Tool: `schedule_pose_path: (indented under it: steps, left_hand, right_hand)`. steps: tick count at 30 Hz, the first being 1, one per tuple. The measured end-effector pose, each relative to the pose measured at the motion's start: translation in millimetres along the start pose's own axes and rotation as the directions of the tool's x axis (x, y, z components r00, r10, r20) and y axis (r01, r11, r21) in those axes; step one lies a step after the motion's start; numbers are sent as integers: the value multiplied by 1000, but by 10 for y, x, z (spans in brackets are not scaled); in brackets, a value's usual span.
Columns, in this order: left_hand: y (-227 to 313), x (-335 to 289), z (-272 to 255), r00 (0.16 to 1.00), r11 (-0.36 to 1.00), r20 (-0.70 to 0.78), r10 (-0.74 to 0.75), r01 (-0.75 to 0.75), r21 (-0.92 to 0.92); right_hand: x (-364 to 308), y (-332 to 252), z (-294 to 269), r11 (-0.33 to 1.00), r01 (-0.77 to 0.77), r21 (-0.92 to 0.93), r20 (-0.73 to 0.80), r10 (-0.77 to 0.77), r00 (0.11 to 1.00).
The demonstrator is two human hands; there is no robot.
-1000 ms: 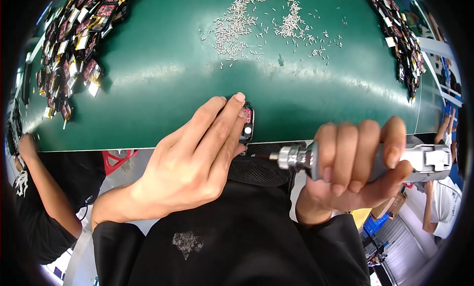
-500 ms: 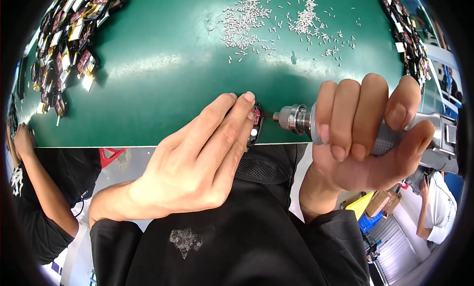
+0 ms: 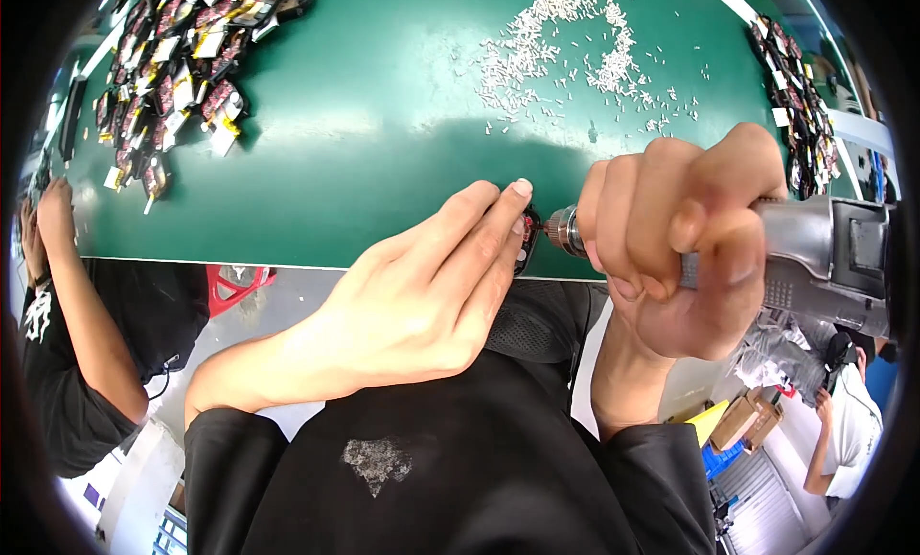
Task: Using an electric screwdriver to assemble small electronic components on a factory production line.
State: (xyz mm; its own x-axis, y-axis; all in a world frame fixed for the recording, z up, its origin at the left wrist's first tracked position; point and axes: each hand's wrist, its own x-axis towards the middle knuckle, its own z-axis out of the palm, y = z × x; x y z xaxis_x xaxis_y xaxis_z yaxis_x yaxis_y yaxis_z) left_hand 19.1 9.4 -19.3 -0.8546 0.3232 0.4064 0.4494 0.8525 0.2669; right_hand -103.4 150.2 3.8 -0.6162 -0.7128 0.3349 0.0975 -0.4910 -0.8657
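Observation:
At the near edge of the green table, my left hand (image 3: 422, 287) lies over a small black device (image 3: 528, 241) with a red circuit board, its long fingers together and holding it at its left side. Most of the device is hidden under those fingers. My right hand (image 3: 671, 243) is wrapped round a grey electric screwdriver (image 3: 819, 237) lying sideways. Its ribbed metal nose points left, and the short bit meets the device's right side, beside my left fingertips. Whether a screw sits under the bit is too small to tell.
Many loose small screws (image 3: 517, 66) are scattered on the green table (image 3: 364, 162) beyond my hands. Piles of similar black devices lie at the far left (image 3: 182, 85) and far right (image 3: 795, 104). Another person's arm (image 3: 86, 296) rests at the left table edge.
The screwdriver has come closer to the device, its bit now at the board. My right fingers have curled tighter around the handle. The whole view has shifted slightly.

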Motion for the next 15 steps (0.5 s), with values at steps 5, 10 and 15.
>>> schedule_pose_path:
  steps: [5, 10, 15]
  left_hand:
    - [102, -2, 15, 999, 998, 42, -3, 1, 56]
    - [34, -178, -220, 980, 981, 49, -194, 193, 23]
    - [-758, -600, -832, 776, 713, -404, -483, 617, 333]
  right_hand:
    - [15, 27, 73, 999, 28, 30, -35, -27, 999]
    - [-126, -92, -140, 902, 158, 401, -53, -150, 987]
    - [-503, -122, -457, 889, 276, 366, -312, -162, 936]
